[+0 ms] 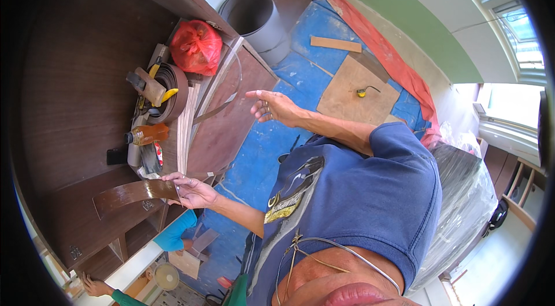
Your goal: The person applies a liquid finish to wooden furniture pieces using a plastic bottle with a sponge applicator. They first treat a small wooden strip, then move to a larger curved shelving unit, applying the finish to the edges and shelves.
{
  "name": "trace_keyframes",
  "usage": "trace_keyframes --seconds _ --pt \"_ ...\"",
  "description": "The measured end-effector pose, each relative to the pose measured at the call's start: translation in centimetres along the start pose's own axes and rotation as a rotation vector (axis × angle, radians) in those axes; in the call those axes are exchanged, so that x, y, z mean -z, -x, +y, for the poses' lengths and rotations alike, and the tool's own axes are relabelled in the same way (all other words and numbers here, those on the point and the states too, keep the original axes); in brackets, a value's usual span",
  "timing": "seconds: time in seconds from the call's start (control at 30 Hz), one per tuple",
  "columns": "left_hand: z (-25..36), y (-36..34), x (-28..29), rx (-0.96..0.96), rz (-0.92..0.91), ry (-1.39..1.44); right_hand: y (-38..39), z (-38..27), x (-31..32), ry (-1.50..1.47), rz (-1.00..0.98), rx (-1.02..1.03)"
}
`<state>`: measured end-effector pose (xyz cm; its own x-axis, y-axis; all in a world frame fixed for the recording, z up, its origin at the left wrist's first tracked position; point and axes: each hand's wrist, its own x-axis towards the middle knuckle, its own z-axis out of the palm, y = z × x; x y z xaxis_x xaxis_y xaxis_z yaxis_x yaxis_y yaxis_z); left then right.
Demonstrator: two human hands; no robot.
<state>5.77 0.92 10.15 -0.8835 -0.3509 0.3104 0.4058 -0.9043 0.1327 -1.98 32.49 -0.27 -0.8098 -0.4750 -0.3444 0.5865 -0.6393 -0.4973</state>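
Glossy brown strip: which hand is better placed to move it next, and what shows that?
Probably the left hand: its grip is on one end of the glossy brown strip. The right hand looks empty and is apart from it.

- You have a brown strip (pixel 137 194), wide, thin and glossy, with light gleaming along its surface.
- Its right end sits in the grip of your left hand (pixel 196 193).
- It bends in a smooth arch, the free end drooping toward the left of your view.
- Whether that end touches anything below, you cannot tell.
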Motion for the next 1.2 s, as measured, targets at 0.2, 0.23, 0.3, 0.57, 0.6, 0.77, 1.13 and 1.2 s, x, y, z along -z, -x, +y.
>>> trace_keyframes --seconds 0.2,0.23,0.3,0.57,0.6,0.77,1.13,1.2 --pt "0.2 -0.1 0.1 0.001 0.000 0.011 -0.5 0.3 -0.3 0.009 0.012 -0.019" --pt "0.2 -0.1 0.1 -0.003 -0.007 -0.010 -0.6 0.4 -0.4 0.007 0.011 -0.020" --pt "0.3 -0.1 0.3 -0.006 -0.009 -0.008 -0.7 0.5 -0.4 0.006 0.010 -0.020" --pt "0.8 0.0 0.5 -0.003 -0.003 -0.014 -1.1 0.9 -0.6 0.012 0.013 -0.026" --pt "0.8 0.0 0.5 -0.002 0.001 0.005 -1.1 1.0 -0.7 0.010 0.014 -0.033" --pt "0.9 0.0 0.8 0.005 -0.019 -0.015 -1.2 1.3 -0.7 0.010 0.015 -0.035" --pt "1.3 0.2 1.3 0.025 -0.019 0.005 -1.5 2.0 -0.7 -0.001 0.023 -0.036" --pt "1.3 0.2 1.4 0.036 -0.018 0.033 -1.5 2.1 -0.8 0.003 0.020 -0.042"
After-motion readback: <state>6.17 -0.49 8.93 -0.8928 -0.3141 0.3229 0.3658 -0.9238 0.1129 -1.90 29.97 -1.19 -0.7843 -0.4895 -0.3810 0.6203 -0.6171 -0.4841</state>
